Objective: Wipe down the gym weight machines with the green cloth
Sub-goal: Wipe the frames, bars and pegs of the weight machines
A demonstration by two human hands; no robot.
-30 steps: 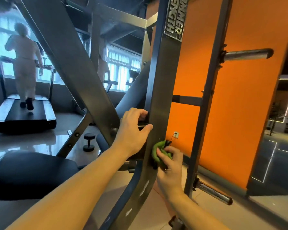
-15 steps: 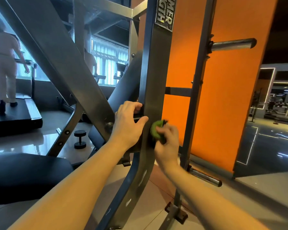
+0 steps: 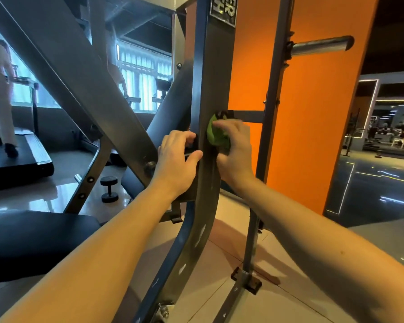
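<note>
At upright (image 3: 211, 78) edge: right hand (image 3: 236, 150) clutches green cloth (image 3: 216, 136); left hand (image 3: 175, 162) grips opposite edge.

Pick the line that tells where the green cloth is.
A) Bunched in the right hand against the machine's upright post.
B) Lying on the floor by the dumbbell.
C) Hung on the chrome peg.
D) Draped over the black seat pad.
A: the right hand holds the bunched green cloth against the upright post, while the left hand grips the post's left edge.
</note>
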